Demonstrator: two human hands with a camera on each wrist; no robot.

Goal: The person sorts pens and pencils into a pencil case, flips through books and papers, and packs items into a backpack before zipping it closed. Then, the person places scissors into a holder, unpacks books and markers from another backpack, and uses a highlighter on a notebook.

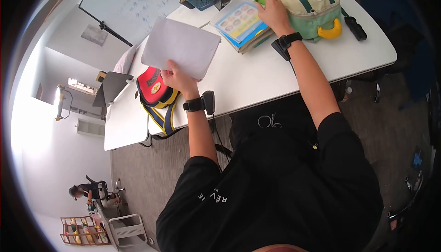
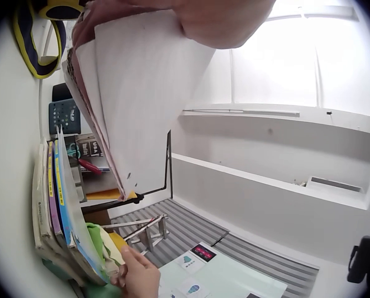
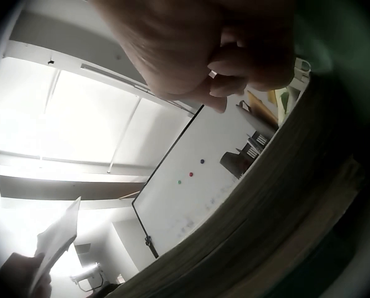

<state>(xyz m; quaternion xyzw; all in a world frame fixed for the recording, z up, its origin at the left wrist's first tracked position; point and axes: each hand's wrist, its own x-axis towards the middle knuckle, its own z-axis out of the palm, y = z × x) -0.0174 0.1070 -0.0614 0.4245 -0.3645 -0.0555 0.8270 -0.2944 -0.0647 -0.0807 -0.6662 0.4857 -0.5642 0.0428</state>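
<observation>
My left hand pinches the white rectangular paper stack; I'd hold it level. My right hand seemingly pinches the cream-and-green fabric backpack.

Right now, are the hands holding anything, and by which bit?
The left hand holds papers by their near edge; the right hand seems to pinch the bag by its green edge.

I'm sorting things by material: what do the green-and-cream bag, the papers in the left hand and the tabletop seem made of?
Bag: probably matte fabric, from its soft, rounded sides. Papers: matte paper, shown by thin, layered, slightly bent edges. Tabletop: perhaps laminate, smooth and evenly white, though its core can't be seen.
</observation>
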